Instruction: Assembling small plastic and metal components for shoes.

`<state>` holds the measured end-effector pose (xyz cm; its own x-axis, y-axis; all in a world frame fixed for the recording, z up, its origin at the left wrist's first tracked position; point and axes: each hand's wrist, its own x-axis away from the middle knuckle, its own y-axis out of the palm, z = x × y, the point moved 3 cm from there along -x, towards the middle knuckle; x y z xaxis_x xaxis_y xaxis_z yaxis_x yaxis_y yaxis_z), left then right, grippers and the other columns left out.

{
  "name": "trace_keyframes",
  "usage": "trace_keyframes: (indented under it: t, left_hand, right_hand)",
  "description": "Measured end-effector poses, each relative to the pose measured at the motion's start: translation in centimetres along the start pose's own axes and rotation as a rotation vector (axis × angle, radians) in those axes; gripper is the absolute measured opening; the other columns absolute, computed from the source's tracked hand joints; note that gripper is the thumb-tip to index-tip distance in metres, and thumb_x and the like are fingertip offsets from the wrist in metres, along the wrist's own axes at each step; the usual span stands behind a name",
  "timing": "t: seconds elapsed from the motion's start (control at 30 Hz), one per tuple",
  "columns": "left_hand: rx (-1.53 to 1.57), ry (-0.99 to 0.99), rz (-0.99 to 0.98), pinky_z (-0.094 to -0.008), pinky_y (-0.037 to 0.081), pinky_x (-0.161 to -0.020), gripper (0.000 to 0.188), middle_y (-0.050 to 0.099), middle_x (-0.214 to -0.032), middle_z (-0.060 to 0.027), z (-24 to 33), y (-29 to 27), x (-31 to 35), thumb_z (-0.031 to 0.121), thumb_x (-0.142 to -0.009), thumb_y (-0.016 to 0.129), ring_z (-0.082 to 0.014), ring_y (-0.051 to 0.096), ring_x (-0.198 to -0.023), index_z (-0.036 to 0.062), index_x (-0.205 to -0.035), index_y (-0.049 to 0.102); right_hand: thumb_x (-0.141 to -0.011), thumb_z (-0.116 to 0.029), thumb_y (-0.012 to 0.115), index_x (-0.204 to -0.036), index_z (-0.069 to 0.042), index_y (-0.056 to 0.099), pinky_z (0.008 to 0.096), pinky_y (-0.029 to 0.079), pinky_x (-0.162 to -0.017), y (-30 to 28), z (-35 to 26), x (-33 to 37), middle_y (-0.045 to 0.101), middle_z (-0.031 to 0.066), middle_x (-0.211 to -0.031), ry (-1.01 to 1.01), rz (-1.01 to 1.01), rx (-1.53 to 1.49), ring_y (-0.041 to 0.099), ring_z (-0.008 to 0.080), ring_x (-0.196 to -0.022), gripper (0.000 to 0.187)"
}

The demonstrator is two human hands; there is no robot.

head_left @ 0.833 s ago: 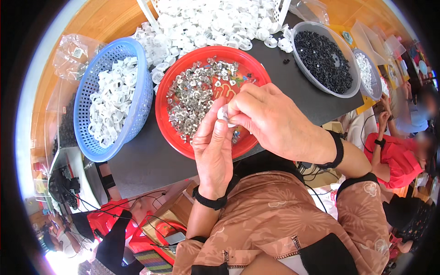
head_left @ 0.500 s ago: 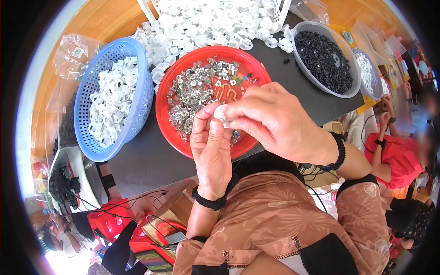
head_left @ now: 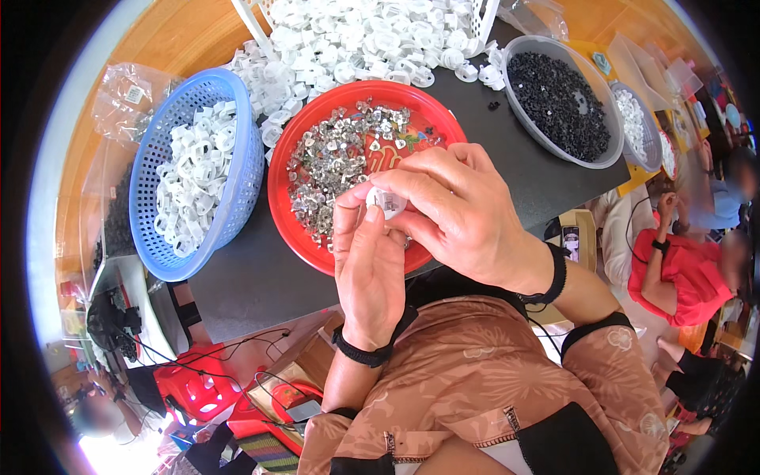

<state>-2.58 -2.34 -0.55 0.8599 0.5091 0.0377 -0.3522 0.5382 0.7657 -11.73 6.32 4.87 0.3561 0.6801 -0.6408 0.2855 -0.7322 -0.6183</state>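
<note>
Between both hands, over the near part of a red round tray (head_left: 279, 186), is a small white round plastic part (head_left: 385, 201). My left hand (head_left: 368, 265) pinches it from the left with thumb and fingertips. From the right, my right hand (head_left: 467, 218) closes its thumb and forefinger on the same part; its fingertips are partly hidden. Inside the tray lies a heap of small shiny metal pieces (head_left: 324, 158). To the left, a blue perforated basket (head_left: 257, 170) holds white plastic parts (head_left: 198, 170) of similar look.
A large pile of white plastic parts (head_left: 356, 39) covers the table's far side. At the right stand a clear tub of small black pieces (head_left: 554, 103) and a smaller tub of white pieces (head_left: 631, 119). A person in red (head_left: 665, 273) sits farther right.
My right hand has shifted slightly left and down, its fingers turning over the white part. The part now shows a different face. My left hand stays nearly in place.
</note>
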Motion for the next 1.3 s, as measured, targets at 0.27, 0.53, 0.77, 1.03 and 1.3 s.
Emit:
trace_keyframes:
  t: [0.27,0.53,0.77,1.03,1.3]
  left_hand:
    - [0.038,0.013,0.027,-0.0368,0.039,-0.104,0.022,0.055,-0.123,-0.0077,-0.1,0.5,0.0,0.007,-0.1,0.043,-0.0199,0.051,-0.119,0.0096,-0.119,0.053]
    - [0.08,-0.096,0.113,-0.0338,0.041,-0.099,0.019,0.059,-0.117,-0.0078,0.1,0.8,0.3,0.007,-0.099,0.046,-0.0181,0.054,-0.112,0.0062,-0.117,0.054]
    - [0.039,-0.067,0.088,-0.035,0.045,-0.097,0.02,0.061,-0.115,-0.0111,0.1,0.5,0.8,0.006,-0.098,0.047,-0.0213,0.059,-0.109,0.0042,-0.115,0.056]
    - [-0.034,-0.147,0.171,-0.0349,0.052,-0.092,0.022,0.061,-0.122,-0.0203,0.6,0.3,1.0,0.006,-0.096,0.049,-0.0233,0.065,-0.103,0.0061,-0.116,0.056]
    - [-0.024,-0.189,0.145,-0.0347,0.054,-0.088,0.025,0.064,-0.117,-0.0208,0.7,0.4,1.0,0.008,-0.096,0.049,-0.0248,0.067,-0.098,0.0024,-0.119,0.056]
  right_hand:
    - [-0.059,-0.009,0.082,-0.104,-0.011,0.069,0.0319,0.041,-0.07,0.4,-0.5,0.8,0.061,-0.0011,-0.088,-0.034,0.095,0.14,0.061,0.0139,-0.077,0.048]
    - [-0.077,-0.013,0.065,-0.104,-0.007,0.064,0.0352,0.041,-0.073,0.7,-1.1,1.1,0.056,0.0002,-0.089,-0.106,0.135,0.248,0.056,0.0122,-0.071,0.028]
    - [-0.077,-0.014,0.066,-0.107,-0.009,0.064,0.0353,0.041,-0.076,0.1,-1.1,1.9,0.058,-0.0005,-0.09,-0.044,0.082,0.183,0.058,0.0135,-0.075,0.03]
    - [-0.084,-0.014,0.066,-0.097,-0.007,0.066,0.0398,0.045,-0.069,-3.2,5.3,-1.0,0.06,0.0102,-0.086,0.196,-0.161,0.057,0.06,0.0317,-0.079,0.015]
    - [-0.08,-0.008,0.055,-0.07,-0.008,0.063,0.0413,0.038,-0.068,-0.2,9.2,-2.4,0.055,0.0092,-0.077,-0.049,-0.389,0.395,0.057,0.0265,-0.076,0.012]
